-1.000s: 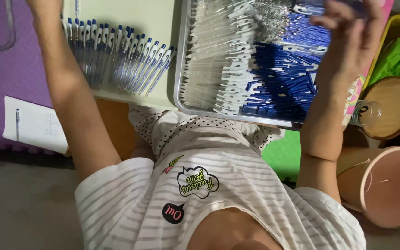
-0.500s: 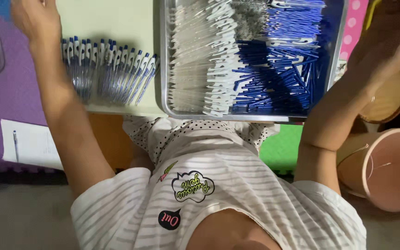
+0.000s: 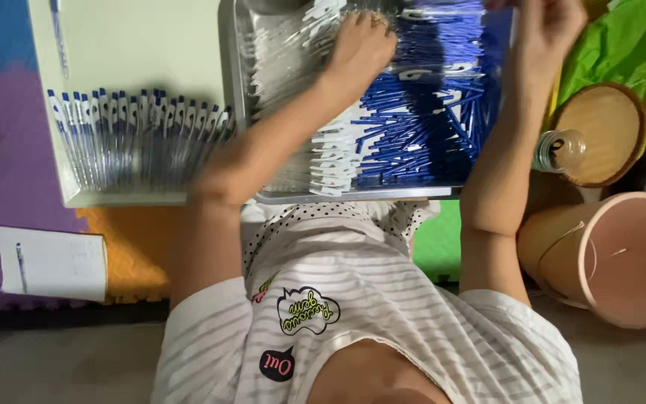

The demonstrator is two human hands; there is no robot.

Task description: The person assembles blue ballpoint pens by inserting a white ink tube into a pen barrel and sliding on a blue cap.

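A metal tray (image 3: 229, 112) on the pale table holds a heap of clear pen barrels with white clips (image 3: 300, 90) on its left and blue pen parts (image 3: 420, 120) on its right. My left hand (image 3: 360, 49) reaches across into the tray, with its fingers curled down onto the clear barrels. Over the tray's far right corner, above the blue parts, is my right hand (image 3: 551, 30). Its fingertips are cut off by the top edge of the view. A row of assembled pens with blue caps (image 3: 136, 135) lies on the table left of the tray.
Right of the tray are a round wooden lid (image 3: 600, 135), a small clear bottle (image 3: 555, 153), green paper (image 3: 622, 45) and a pink bucket (image 3: 622, 258). A white notepad with a pen (image 3: 50, 262) lies on the purple and orange floor mat at left.
My left hand has swung from above the row of pens on the left over into the tray. My right hand has shifted left, over the tray's far right corner.
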